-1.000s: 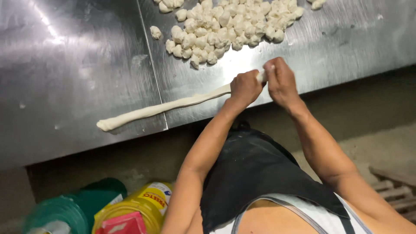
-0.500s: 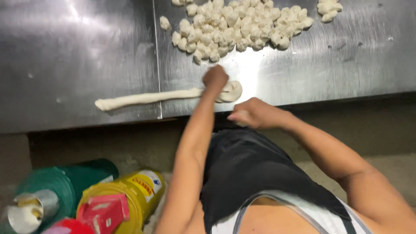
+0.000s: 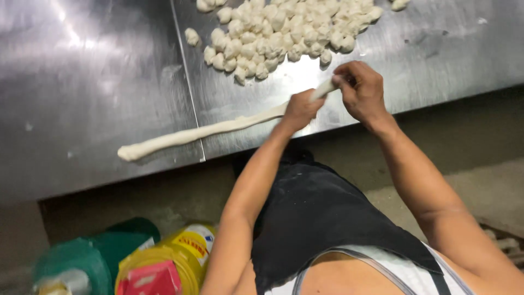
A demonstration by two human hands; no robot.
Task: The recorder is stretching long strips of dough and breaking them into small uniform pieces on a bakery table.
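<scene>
The steel desk (image 3: pixel 98 93) carries a long dough rope (image 3: pixel 202 133) lying diagonally across its seam, its far end free near the front edge. A pile of cut dough pieces (image 3: pixel 284 30) sits beyond, well apart from the rope's free end. Half a second ago the right hand (image 3: pixel 363 93) was off the desk; it now pinches the rope's raised end, fingers pressed together on it. The left hand (image 3: pixel 300 109) grips the rope just beside it. Below the desk stand green and yellow containers (image 3: pixel 147 262), clear of both hands.
</scene>
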